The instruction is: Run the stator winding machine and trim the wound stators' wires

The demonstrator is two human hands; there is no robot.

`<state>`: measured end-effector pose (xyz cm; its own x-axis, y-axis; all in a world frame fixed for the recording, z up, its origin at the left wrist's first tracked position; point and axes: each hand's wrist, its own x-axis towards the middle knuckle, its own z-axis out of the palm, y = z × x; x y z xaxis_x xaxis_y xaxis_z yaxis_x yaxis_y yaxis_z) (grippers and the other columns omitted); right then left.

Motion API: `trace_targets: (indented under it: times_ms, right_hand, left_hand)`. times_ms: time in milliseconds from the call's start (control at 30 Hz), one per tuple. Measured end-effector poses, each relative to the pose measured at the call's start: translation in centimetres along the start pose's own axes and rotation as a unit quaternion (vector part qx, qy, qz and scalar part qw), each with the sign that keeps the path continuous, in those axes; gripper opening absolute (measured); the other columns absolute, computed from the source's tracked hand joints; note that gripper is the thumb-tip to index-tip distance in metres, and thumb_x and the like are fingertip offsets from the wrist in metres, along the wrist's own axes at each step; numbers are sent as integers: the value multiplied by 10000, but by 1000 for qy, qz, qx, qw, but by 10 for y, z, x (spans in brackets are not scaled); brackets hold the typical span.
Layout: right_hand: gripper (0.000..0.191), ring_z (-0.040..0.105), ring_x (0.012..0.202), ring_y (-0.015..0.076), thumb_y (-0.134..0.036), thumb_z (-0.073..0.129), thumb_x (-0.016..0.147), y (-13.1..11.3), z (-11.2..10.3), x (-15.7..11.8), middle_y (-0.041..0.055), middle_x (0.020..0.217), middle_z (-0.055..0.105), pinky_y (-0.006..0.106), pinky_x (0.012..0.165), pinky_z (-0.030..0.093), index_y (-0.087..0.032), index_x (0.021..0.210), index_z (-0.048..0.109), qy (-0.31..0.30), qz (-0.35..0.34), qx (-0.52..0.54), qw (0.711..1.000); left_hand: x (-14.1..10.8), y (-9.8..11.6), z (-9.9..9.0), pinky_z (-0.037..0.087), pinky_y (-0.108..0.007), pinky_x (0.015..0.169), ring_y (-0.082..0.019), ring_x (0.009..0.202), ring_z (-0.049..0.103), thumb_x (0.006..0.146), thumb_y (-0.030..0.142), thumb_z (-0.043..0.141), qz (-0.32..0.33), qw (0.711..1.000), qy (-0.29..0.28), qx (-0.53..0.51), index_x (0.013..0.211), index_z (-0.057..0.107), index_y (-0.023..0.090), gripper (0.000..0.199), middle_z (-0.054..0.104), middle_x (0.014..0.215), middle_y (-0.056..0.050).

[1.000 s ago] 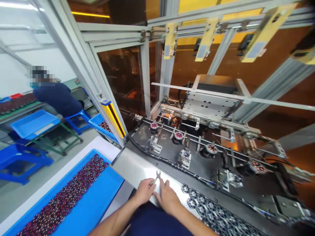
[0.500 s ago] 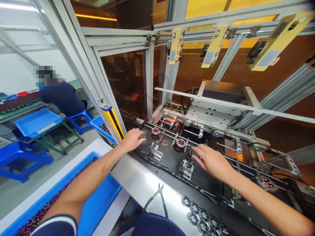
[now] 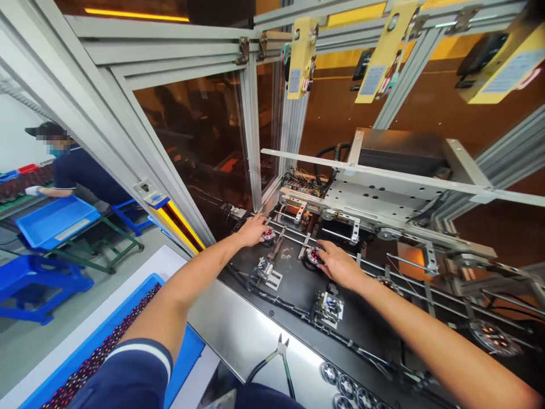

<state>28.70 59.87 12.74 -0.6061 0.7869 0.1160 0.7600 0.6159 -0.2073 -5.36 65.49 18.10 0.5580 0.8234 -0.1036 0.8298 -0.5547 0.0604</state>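
My left hand (image 3: 254,229) has its fingers around a small round red-and-black part (image 3: 268,234) at the left end of the machine's rail. Farther right along that rail, my right hand (image 3: 340,266) grips a second round red-and-black part (image 3: 313,257) between thumb and fingers. Both parts sit in round holders on the black machine bed (image 3: 293,284). My fingertips partly cover each one.
Pliers (image 3: 281,346) lie on the metal ledge, near several round metal parts (image 3: 347,386). A blue tray (image 3: 187,352) of red-and-black parts stands at left. Yellow sensor blocks (image 3: 300,57) hang overhead. A co-worker (image 3: 80,170) sits at far left.
Both hands have moved onto the two round parts, from beside them. The camera view has shifted and come closer to the machine. The co-worker's arm now reaches out to the left.
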Motion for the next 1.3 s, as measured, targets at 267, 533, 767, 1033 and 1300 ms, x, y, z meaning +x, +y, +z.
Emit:
trace_targets:
  times_ms: [267, 533, 767, 1033, 1300]
  right_hand:
    - [350, 535, 1281, 277, -356, 625, 958, -4, 4, 3, 117, 1400, 549, 533, 1077, 456, -171, 1255, 611, -10, 0, 27, 1000]
    - [367, 544, 1264, 275, -355, 627, 957, -7, -2, 4, 114, 1406, 540, 526, 1052, 482, -182, 1279, 593, -22, 20, 34, 999]
    - [327, 598, 1175, 244, -368, 628, 958, -9, -16, 14, 104, 1311, 601, 486, 1005, 517, -171, 1219, 622, -47, 30, 75, 996]
    - [194, 602, 1165, 235, -316, 588, 975, -47, -67, 4, 109, 1242, 624, 482, 1031, 496, -150, 1056, 648, 25, 48, 167, 984]
    - [135, 579, 1251, 191, -278, 457, 1021, -199, -38, -106, 127, 1392, 531, 336, 1043, 508, -217, 1066, 569, 4, -33, 264, 964]
  left_hand:
    - [16, -9, 3, 455, -568, 1074, -305, 1300, 530, 937, 359, 635, 13, 998, -56, -1, 1305, 584, 185, 410, 531, 1439, -121]
    - [25, -14, -2, 503, -524, 1027, -274, 1225, 582, 946, 357, 625, 35, 997, -67, 5, 1267, 603, 181, 366, 576, 1377, -115]
    - [27, -16, -2, 539, -494, 977, -257, 1161, 618, 949, 357, 622, 26, 997, -70, -5, 1257, 604, 171, 360, 608, 1320, -111]
    - [16, 0, -7, 543, -484, 969, -248, 1142, 625, 953, 360, 616, -1, 998, 8, -63, 1244, 610, 174, 345, 618, 1301, -109]
    - [-120, 39, -1, 448, -418, 1105, -237, 1292, 541, 1010, 319, 482, -66, 961, 177, -203, 1161, 651, 155, 279, 548, 1416, -146]
